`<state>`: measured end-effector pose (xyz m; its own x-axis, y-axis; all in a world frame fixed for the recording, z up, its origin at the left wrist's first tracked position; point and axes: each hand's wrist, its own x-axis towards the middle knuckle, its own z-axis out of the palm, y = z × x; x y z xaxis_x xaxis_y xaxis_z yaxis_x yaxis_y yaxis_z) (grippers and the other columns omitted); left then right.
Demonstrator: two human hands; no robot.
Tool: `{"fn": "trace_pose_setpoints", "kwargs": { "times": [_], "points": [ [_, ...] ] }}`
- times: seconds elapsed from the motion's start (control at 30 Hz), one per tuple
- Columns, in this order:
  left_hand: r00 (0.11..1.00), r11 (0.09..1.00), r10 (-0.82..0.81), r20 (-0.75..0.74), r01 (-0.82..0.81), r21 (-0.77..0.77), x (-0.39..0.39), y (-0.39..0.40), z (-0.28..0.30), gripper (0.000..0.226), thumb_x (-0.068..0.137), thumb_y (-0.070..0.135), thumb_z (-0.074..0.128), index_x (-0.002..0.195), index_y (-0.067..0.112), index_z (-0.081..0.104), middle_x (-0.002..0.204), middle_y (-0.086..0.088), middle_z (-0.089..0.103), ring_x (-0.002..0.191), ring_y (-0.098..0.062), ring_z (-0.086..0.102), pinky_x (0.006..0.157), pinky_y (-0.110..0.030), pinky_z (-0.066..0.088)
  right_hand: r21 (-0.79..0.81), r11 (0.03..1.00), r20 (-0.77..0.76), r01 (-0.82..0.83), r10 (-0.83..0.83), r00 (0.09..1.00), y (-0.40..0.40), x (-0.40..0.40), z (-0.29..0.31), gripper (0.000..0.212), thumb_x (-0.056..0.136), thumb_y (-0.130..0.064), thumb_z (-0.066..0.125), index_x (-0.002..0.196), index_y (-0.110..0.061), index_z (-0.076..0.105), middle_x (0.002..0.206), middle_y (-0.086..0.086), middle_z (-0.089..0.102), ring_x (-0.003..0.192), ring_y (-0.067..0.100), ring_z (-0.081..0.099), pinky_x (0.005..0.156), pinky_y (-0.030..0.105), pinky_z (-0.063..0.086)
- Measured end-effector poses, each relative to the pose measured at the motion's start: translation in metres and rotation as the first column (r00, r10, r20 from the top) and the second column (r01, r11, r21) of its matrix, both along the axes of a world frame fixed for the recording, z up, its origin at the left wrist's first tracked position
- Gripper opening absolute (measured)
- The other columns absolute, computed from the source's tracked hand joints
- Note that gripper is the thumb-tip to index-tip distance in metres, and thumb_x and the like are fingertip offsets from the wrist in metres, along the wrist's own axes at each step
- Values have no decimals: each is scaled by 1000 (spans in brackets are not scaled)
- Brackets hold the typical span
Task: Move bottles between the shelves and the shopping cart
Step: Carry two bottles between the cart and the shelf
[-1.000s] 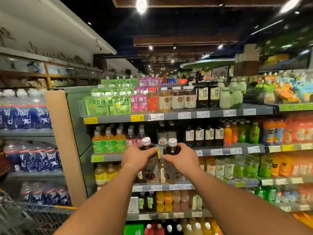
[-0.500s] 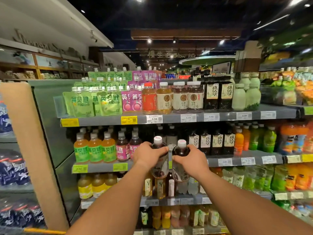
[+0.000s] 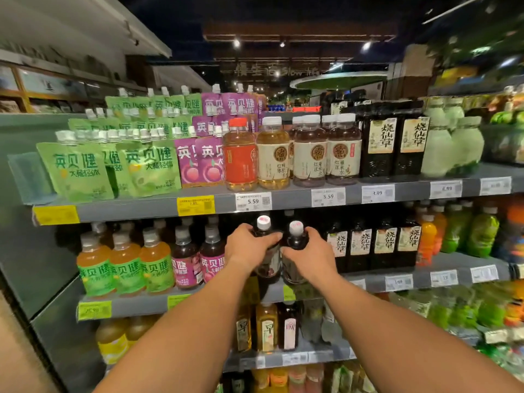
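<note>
My left hand [image 3: 249, 251] grips a dark bottle with a white cap [image 3: 265, 231] by its shoulder. My right hand [image 3: 312, 255] grips a second dark bottle with a white cap [image 3: 296, 236] the same way. Both bottles are upright and side by side, held at the front of the second shelf [image 3: 127, 304], in the gap between the purple-label bottles [image 3: 198, 259] and the black bottles [image 3: 368, 245]. The bottles' lower parts are hidden behind my hands. The shopping cart is out of view.
The top shelf [image 3: 283, 198] carries green pouches [image 3: 82, 171], purple pouches, tea bottles [image 3: 309, 154] and black bottles. Orange-green bottles [image 3: 127, 265] stand left on the second shelf. Lower shelves hold more drinks. A grey end panel [image 3: 28, 251] closes the unit's left side.
Both hands have carried the two bottles forward and up toward the second shelf. The view has moved closer to the shelves, and the cart at lower left has left the frame.
</note>
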<state>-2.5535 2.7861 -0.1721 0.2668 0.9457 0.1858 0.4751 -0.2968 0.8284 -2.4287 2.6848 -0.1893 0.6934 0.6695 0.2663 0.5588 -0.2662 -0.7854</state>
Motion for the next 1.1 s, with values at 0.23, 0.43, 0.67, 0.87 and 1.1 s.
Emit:
{"fn": "trace_pose_setpoints", "kwargs": {
  "times": [0.23, 0.43, 0.67, 0.87, 1.1],
  "points": [
    [999, 999, 18, -50, -20, -36, 22, 30, -15, 121, 49, 80, 74, 141, 7, 46, 133, -10, 60, 118, -29, 59, 88, -32, 48, -67, 998, 32, 12, -10, 999, 36, 26, -11, 65, 69, -52, 76, 122, -21, 53, 108, 2, 68, 100, 26, 64, 84, 39, 54],
    [994, 998, 3, -113, -9, -54, 34, 40, -35, 103, 54, 78, 74, 125, 5, 59, 118, -8, 67, 105, -27, 63, 77, -29, 44, -148, 988, 4, 47, -47, 999, 51, 43, -22, 68, 71, -54, 74, 121, -13, 53, 112, 9, 66, 101, 30, 63, 79, 36, 54],
    [991, 997, -10, -134, 0, -71, 40, 41, -40, 85, 49, 86, 68, 91, 12, 66, 84, 4, 58, 81, -21, 60, 68, -29, 45, -125, 988, -84, 92, -103, 991, 57, 47, -32, 80, 74, -53, 71, 134, -7, 43, 118, 12, 63, 107, 32, 61, 82, 37, 53],
    [997, 981, -17, -70, 3, -193, 42, 36, -49, 87, 51, 89, 64, 95, 14, 70, 97, 3, 70, 83, -16, 63, 74, -31, 53, -115, 990, -171, 85, -104, 980, 54, 36, -41, 87, 79, -48, 72, 143, -6, 30, 124, 13, 60, 112, 32, 59, 86, 36, 49],
    [995, 988, 29, -90, -43, -151, 30, 6, -50, 99, 65, 79, 67, 133, 8, 52, 130, -10, 62, 116, -29, 59, 85, -31, 47, -119, 992, -150, 43, -61, 987, 28, 17, -39, 86, 73, -50, 75, 136, -7, 35, 127, 12, 54, 115, 30, 55, 92, 44, 50]
  ]
}}
